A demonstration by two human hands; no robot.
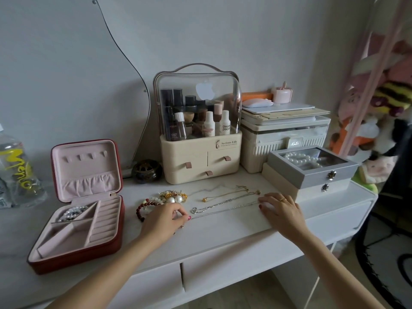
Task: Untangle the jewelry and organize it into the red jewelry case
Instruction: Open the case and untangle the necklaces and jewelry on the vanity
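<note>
The red jewelry case lies open at the left of the white table, with a pearl piece in its back-left compartment. A tangled heap of gold and pearl jewelry and a red bead bracelet lie mid-table. To their right, a gold necklace and two silver chains are stretched out side by side. My left hand pinches the left end of the nearest thin silver chain. My right hand rests with spread fingers on the chains' right ends.
A cream cosmetics organizer stands behind the jewelry, with a dark round pot to its left. A grey box of pearls is stacked on a cream box at the right. A plastic bottle stands far left.
</note>
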